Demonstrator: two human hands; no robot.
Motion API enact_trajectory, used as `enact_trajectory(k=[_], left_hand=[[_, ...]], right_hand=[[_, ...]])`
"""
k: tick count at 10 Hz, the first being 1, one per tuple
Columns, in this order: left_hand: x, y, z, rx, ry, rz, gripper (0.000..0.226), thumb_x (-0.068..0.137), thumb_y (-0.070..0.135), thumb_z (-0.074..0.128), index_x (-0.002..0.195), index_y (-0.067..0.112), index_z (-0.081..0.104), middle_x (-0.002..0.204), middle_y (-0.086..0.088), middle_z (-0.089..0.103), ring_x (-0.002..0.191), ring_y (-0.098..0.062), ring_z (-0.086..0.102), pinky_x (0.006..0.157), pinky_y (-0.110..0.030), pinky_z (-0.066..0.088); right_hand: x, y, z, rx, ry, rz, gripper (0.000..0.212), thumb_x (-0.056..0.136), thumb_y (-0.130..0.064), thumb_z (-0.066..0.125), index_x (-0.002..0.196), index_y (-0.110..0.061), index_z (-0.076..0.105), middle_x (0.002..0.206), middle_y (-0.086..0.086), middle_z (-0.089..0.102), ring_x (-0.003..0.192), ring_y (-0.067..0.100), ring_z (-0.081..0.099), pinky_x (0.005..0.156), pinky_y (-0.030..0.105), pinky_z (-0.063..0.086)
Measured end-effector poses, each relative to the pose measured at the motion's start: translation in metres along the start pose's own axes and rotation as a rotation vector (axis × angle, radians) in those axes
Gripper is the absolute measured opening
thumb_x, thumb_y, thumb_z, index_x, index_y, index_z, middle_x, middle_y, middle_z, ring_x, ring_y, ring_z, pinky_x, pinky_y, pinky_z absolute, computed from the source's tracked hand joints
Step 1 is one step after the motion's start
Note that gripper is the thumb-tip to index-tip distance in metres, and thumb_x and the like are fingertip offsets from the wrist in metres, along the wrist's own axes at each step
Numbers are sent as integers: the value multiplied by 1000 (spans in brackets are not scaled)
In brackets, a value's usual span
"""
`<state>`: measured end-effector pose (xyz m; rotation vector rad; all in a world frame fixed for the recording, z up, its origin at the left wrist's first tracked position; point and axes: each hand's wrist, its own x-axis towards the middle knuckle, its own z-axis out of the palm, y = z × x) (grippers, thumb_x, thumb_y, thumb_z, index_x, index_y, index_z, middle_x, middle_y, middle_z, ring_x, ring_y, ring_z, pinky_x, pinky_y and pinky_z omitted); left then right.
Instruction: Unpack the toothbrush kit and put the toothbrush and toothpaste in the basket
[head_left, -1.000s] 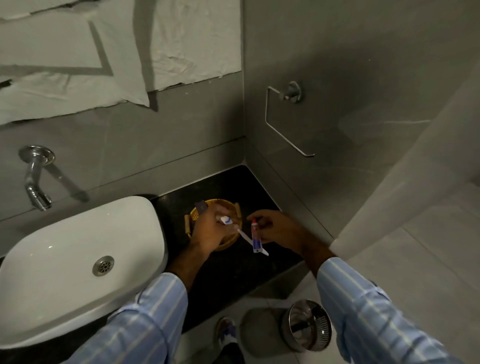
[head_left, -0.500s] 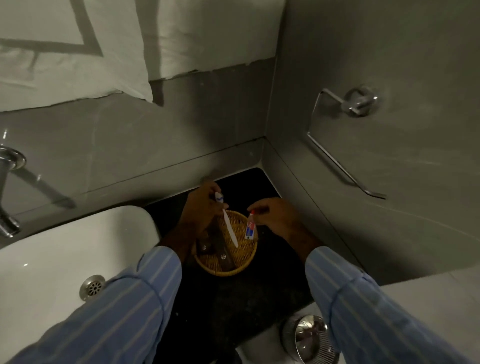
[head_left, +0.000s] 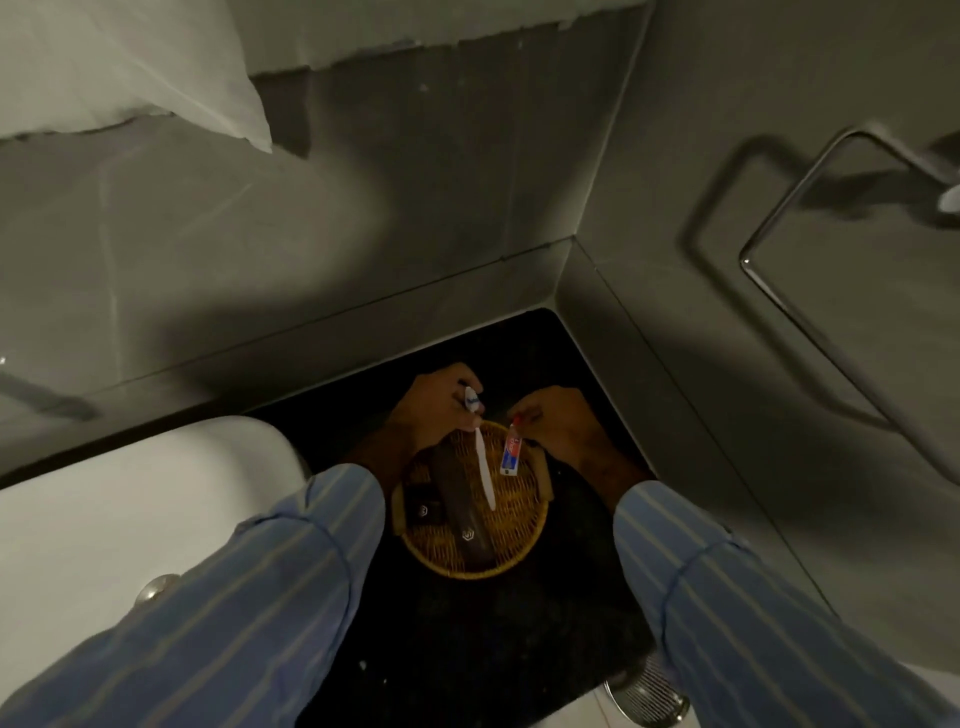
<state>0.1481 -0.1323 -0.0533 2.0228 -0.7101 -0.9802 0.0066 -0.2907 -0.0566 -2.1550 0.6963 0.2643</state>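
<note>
Now we hold both kit items over the wicker basket (head_left: 475, 545), which sits on the dark counter (head_left: 467, 649) just below our hands. Our left hand (head_left: 441, 410) is closed on the head end of the white toothbrush (head_left: 483, 467); its handle slants down from the fingers, the tip low over the weave, though we cannot tell whether it touches. Our right hand (head_left: 563, 421) pinches the small toothpaste tube (head_left: 510, 456) at its red cap, so the tube hangs over the rim directly under the thumb. The two hands are near each other but not touching.

Doing this well, we judge, means lowering each item until it rests on the weave before loosening the fingers, and laying the toothbrush flat beside the dark bottles (head_left: 457, 514) already lying under our left wrist, so neither piece tips over the shallow rim. The tube should move inward from the rim first. A white basin (head_left: 130, 519) lies beyond our left sleeve (head_left: 234, 597).
</note>
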Motion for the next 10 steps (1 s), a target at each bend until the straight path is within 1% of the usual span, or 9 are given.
enact_trajectory(k=[1,3,4,5,6,7,8,9,10], left_hand=[[14,-4,1,88,-27,14,43,73,0,81,111,9,64,109,-12,73,100,-23,71,84,-34,59],[26,-15,4,320,-72,60,28,86,10,71,113,15,65,114,-6,69,101,-15,63,69,-8,40],[27,-17,6,368,-87,61,24,92,10,63,115,15,64,116,-8,68,103,-18,63,72,-14,43],[27,-14,12,424,-97,40,29,94,6,57,121,14,62,122,-11,66,111,-26,62,89,-27,47],[25,-12,14,457,-97,48,38,93,3,57,130,11,59,130,-13,62,120,-28,59,97,-28,43],[17,-12,16,496,-44,91,49,92,3,57,141,8,50,148,-13,49,137,-29,44,112,-32,31],[2,-9,15,506,-2,98,51,94,6,55,144,8,46,155,-12,40,143,-28,35,117,-34,25],[-23,4,15,506,53,134,52,96,10,54,147,9,43,158,-11,35,147,-27,28,120,-35,20],[-43,14,14,530,81,178,53,98,16,54,149,10,40,159,-10,33,149,-27,25,120,-36,18]], right_hand=[[10,2,2,-44,-29,-2,22,86,-11,68,108,-7,74,109,8,73,97,16,68,77,13,48],[14,5,8,-102,-45,20,22,87,-11,68,108,-9,74,110,8,72,101,20,68,93,31,54],[15,7,11,-110,-49,28,23,87,-12,69,109,-10,73,109,7,72,100,19,67,92,32,54],[17,9,17,-86,-39,50,22,86,-13,71,107,-10,73,105,6,73,94,16,68,72,17,50],[14,8,19,-73,-25,58,24,86,-15,71,109,-11,73,107,6,73,91,14,67,69,14,47],[4,15,18,37,5,57,41,83,-27,74,121,-14,67,111,0,69,99,17,66,77,19,49],[-12,16,9,120,30,87,50,82,-35,74,126,-15,63,111,-2,67,102,17,66,74,16,47],[-41,3,-20,161,163,24,44,84,-38,72,123,-17,65,112,4,71,100,16,67,82,24,54],[-70,-13,-43,200,276,-99,35,85,-35,72,116,-19,69,103,-2,73,95,11,69,89,30,56]])
